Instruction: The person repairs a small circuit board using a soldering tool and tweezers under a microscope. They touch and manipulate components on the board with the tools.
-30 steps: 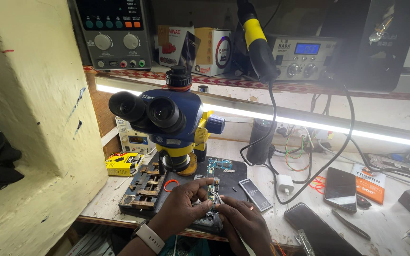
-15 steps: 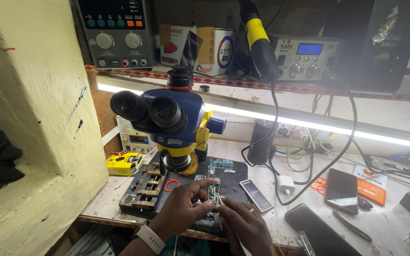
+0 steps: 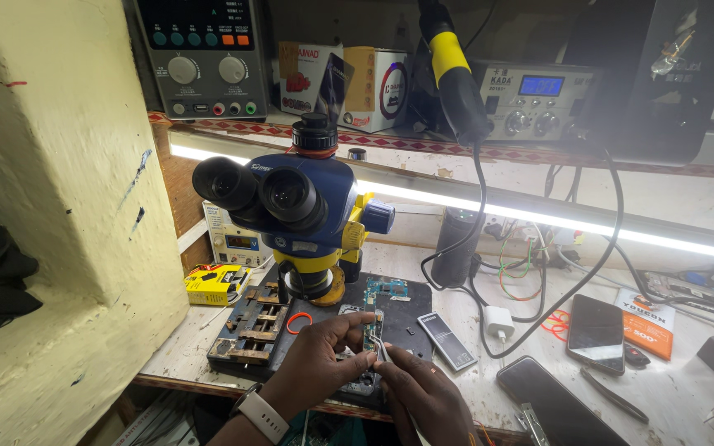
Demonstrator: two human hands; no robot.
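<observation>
While the left hand (image 3: pixel 316 363) pinches a small green circuit board (image 3: pixel 371 326) between thumb and fingertips at the near edge of the bench (image 3: pixel 687 405), the right hand (image 3: pixel 423 392) closes on a pair of thin metal tweezers (image 3: pixel 383 351) whose tips meet the board's lower end. The board stands almost upright over a dark work mat (image 3: pixel 411 310), just near of the blue and yellow microscope (image 3: pixel 299 206).

Held in the air by one edge, the board can easily twist or slip if the tweezers push sideways, and it would drop onto the mat or the black holding jig (image 3: pixel 254 330) to the left. A hard press with the sharp tips could scratch the board or knock off a tiny part, which would be hard to find among the clutter. An orange rubber band (image 3: pixel 297 322) and another green board (image 3: pixel 386 289) lie close by on the mat. To the right, a flat battery (image 3: pixel 448 340), a white charger plug (image 3: pixel 500 322) and two dark phones (image 3: pixel 597 326) sit near enough that a sweeping elbow could shove them. The black cable (image 3: pixel 539 248) hanging from the yellow-banded handpiece (image 3: pixel 452 74) loops low over the bench and could snag.
</observation>
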